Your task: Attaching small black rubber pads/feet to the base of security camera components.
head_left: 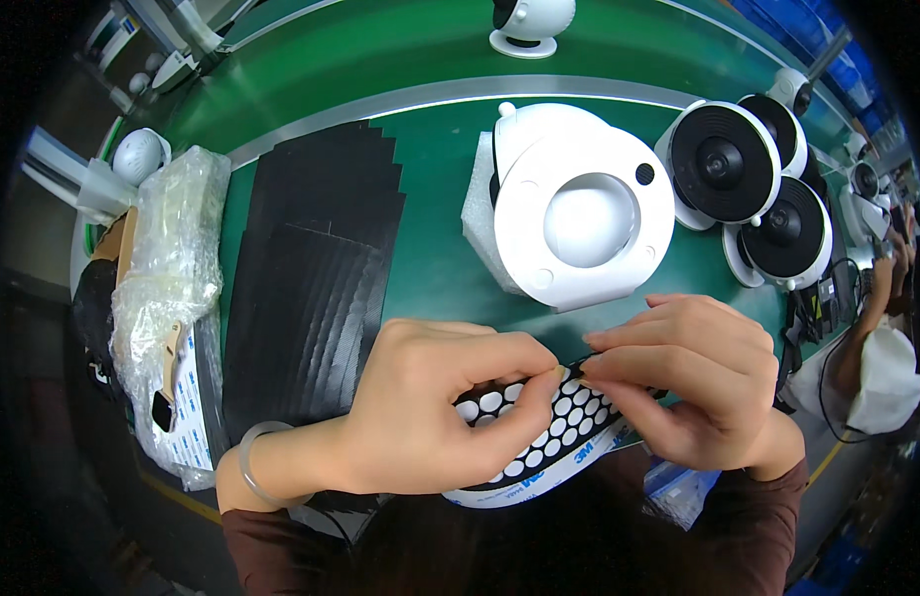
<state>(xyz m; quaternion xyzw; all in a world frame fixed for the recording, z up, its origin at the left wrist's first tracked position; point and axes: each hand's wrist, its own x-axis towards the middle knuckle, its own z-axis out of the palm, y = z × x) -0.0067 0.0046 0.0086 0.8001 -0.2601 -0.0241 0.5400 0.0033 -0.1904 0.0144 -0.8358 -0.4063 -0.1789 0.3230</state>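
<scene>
On the bench (435,189), stacked sheets (306,288) lie between bubble wrap (177,263) on the left and a housing (591,221), which has clustered cameras (720,164) to its right, another camera (541,20) behind and a sticker sheet (554,447) in front.

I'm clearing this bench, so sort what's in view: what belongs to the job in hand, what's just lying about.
Job in hand:
- black sheet with round white pads, held in both hands
- probably the white housing just beyond

Apparently lying about:
- stacked black sheets
- clear plastic wrapping
- black-faced white devices
</scene>
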